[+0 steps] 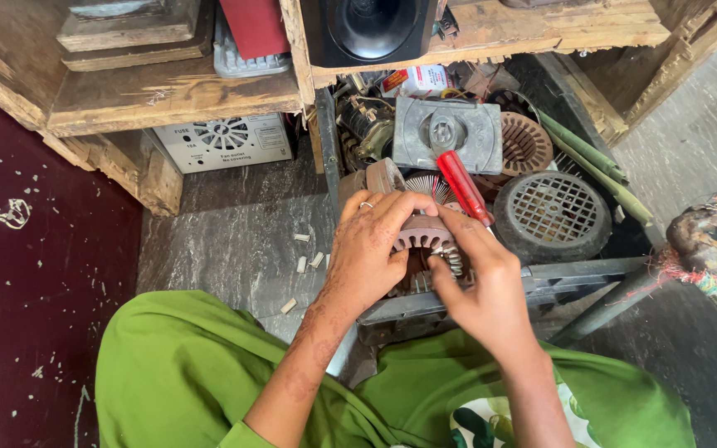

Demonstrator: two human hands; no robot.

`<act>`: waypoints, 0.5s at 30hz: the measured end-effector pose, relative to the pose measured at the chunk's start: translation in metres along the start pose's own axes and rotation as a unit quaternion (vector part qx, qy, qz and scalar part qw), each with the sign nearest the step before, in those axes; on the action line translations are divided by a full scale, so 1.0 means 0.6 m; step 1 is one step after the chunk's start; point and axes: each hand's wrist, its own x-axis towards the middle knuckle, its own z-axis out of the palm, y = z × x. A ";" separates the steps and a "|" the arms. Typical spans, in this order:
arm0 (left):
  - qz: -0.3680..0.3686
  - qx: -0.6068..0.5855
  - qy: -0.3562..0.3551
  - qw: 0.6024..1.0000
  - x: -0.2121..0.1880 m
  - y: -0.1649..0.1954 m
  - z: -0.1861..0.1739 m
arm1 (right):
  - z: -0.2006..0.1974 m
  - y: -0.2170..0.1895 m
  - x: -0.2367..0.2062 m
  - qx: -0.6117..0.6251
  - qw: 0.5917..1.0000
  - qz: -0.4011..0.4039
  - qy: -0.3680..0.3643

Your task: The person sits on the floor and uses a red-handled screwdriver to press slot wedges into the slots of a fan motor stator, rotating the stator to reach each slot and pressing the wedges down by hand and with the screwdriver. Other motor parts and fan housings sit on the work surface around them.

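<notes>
My left hand (368, 249) grips a brown toothed motor stator core (426, 236) from the left, a ring on one finger. My right hand (481, 274) holds a red-handled screwdriver (463, 187), its handle pointing up and away, while the fingertips press on the core's slots. The tool's tip is hidden by my fingers. The core rests over a metal box edge (574, 272), above my green-clad knees.
A crate behind holds a grey metal plate (479, 137), a round fan grille (554, 211), a wound stator (526, 143) and green sticks (591, 153). A wooden shelf (159, 95), a white box with a fan vent (222, 141) and a black speaker (368, 29) stand beyond. White chips litter the floor.
</notes>
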 end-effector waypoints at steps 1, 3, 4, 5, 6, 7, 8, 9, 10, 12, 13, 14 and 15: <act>0.000 -0.002 0.000 1.000 -0.001 0.001 0.000 | -0.006 0.001 0.000 0.018 1.000 0.002 -0.013; 0.000 -0.004 0.001 1.000 -0.001 0.002 -0.001 | -0.009 0.004 0.001 0.018 1.000 0.011 -0.015; -0.002 -0.003 -0.001 1.000 -0.001 0.002 -0.001 | -0.009 0.005 0.001 0.019 1.000 0.014 -0.016; -0.004 -0.002 -0.001 1.000 -0.001 0.003 -0.001 | -0.008 0.007 0.002 0.014 1.000 0.015 -0.016; -0.007 -0.001 -0.002 1.000 -0.001 0.003 -0.001 | -0.008 0.008 0.001 0.010 1.000 0.016 -0.016; -0.006 0.000 -0.002 1.000 0.000 0.003 -0.001 | -0.008 0.010 0.001 0.005 1.000 0.017 -0.016; -0.005 0.000 -0.003 1.000 -0.001 0.003 0.000 | -0.007 0.011 0.000 0.004 1.000 0.018 -0.015; -0.004 0.001 -0.003 1.000 -0.001 0.003 0.000 | -0.006 0.012 -0.001 0.003 1.000 0.018 -0.014; -0.006 0.000 -0.005 1.000 -0.001 0.003 0.001 | -0.006 0.013 -0.002 0.003 1.000 0.019 -0.012; -0.008 0.000 -0.007 1.000 -0.001 0.001 0.002 | -0.003 0.012 -0.004 -0.006 1.000 0.022 -0.006; -0.008 -0.001 -0.005 1.000 -0.001 0.001 0.003 | -0.001 0.012 -0.006 -0.010 1.000 0.023 -0.003; -0.008 -0.001 -0.002 1.000 0.000 0.000 0.004 | 0.001 0.011 -0.005 -0.013 1.000 0.020 0.002; -0.008 -0.002 0.001 1.000 -0.001 0.000 0.004 | 0.002 0.011 -0.005 -0.016 1.000 0.017 0.005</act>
